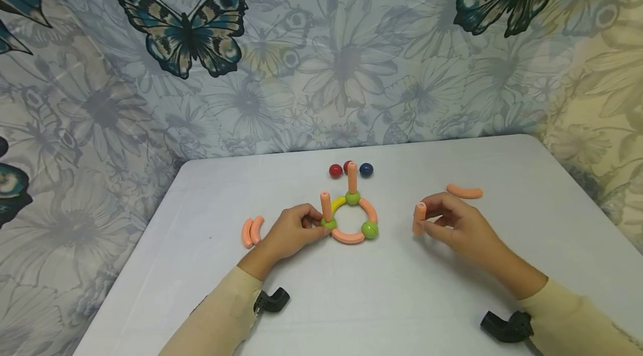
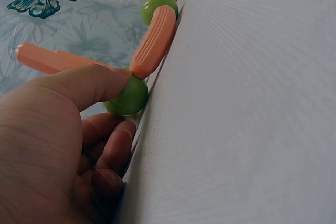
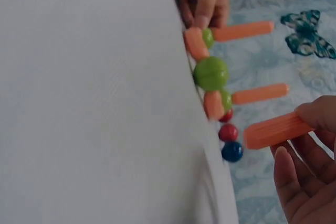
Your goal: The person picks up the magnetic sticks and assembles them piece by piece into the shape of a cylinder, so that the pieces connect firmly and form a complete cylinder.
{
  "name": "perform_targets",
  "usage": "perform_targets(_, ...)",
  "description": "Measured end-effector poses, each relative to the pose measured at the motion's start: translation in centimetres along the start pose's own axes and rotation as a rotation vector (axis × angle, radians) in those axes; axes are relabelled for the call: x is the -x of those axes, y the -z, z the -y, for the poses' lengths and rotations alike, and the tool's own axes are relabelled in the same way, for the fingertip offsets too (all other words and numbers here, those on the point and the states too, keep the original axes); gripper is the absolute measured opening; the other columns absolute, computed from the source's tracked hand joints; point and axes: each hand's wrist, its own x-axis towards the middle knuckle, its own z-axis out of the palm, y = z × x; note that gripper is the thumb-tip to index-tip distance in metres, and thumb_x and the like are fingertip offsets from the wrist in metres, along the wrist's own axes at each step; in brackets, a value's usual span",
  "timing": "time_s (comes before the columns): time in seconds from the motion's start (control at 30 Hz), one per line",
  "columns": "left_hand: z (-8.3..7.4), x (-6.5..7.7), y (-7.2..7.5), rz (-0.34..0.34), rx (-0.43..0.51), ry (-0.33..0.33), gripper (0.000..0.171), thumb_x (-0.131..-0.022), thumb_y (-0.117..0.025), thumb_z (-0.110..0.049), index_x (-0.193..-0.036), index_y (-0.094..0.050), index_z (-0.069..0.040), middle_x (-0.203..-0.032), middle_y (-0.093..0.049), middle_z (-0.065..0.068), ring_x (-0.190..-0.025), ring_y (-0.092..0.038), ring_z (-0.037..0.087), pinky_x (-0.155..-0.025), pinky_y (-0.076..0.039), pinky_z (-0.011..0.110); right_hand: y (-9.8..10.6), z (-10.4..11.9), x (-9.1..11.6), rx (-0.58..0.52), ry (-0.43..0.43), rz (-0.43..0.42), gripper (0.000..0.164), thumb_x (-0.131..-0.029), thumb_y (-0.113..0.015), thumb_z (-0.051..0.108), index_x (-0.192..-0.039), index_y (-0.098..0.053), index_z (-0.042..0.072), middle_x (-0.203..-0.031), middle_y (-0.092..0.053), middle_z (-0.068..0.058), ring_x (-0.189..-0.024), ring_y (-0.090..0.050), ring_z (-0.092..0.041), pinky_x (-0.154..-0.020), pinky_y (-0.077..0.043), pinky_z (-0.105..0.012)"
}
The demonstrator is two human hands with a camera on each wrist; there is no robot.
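Ball-jointed ring (image 1: 348,237) lies flat on the white table (image 1: 346,300); at its left, the left hand (image 1: 295,229) grips the left green ball (image 1: 329,224), whose orange rod (image 1: 326,207) stands upright; a second rod (image 1: 353,178) points up from the rear ball (image 1: 353,198); farther right, the right hand (image 1: 458,222) pinches a loose rod (image 1: 419,220), its long axis near vertical, apart from the ring

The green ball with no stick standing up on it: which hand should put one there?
Probably the right hand: it holds an orange stick on the same side of the ring as that green ball, while the left hand pinches another ball.
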Motion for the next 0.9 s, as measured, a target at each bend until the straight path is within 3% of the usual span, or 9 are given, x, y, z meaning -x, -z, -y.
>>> perform_targets(0.27,-0.1,0.0,0.1,-0.003,0.016,-0.005,0.021,-0.095,-0.087,-0.028,-0.109,-0.077,-0.016,-0.088,-0.069,-0.005,-0.067,-0.055,0.013,-0.058,-0.043,0.027,-2.5,1.1,-2.3,0.017,-0.014,0.009,0.034,-0.093,-0.076,-0.016,-0.121,-0.069,0.003,-0.105,-0.075,-0.001,-0.100,-0.072,-0.022,-0.076,-0.058,-0.024)
perform_targets(0.47,0.0,0.0,0.0,0.002,0.017,0.005,0.022,-0.096,-0.087,-0.029,-0.110,-0.077,-0.015,-0.087,-0.069,-0.004,-0.067,-0.055,0.013,-0.058,-0.044,0.027,-4.5,1.1,-3.9,0.025,-0.052,0.035,0.033,-0.094,-0.078,-0.012,-0.123,-0.070,0.003,-0.115,-0.074,-0.004,-0.103,-0.072,-0.022,-0.080,-0.058,-0.026)
perform_targets(0.9,-0.4,0.1,0.2,-0.001,0.031,0.007,0.023,-0.095,-0.087,-0.027,-0.109,-0.077,-0.012,-0.084,-0.067,-0.003,-0.066,-0.054,0.013,-0.058,-0.043,0.028,-6.2,0.6,-5.3,-0.047,-0.125,0.067,0.029,-0.097,-0.080,-0.004,-0.123,-0.070,0.005,-0.112,-0.074,-0.004,-0.105,-0.071,-0.024,-0.077,-0.059,-0.029)
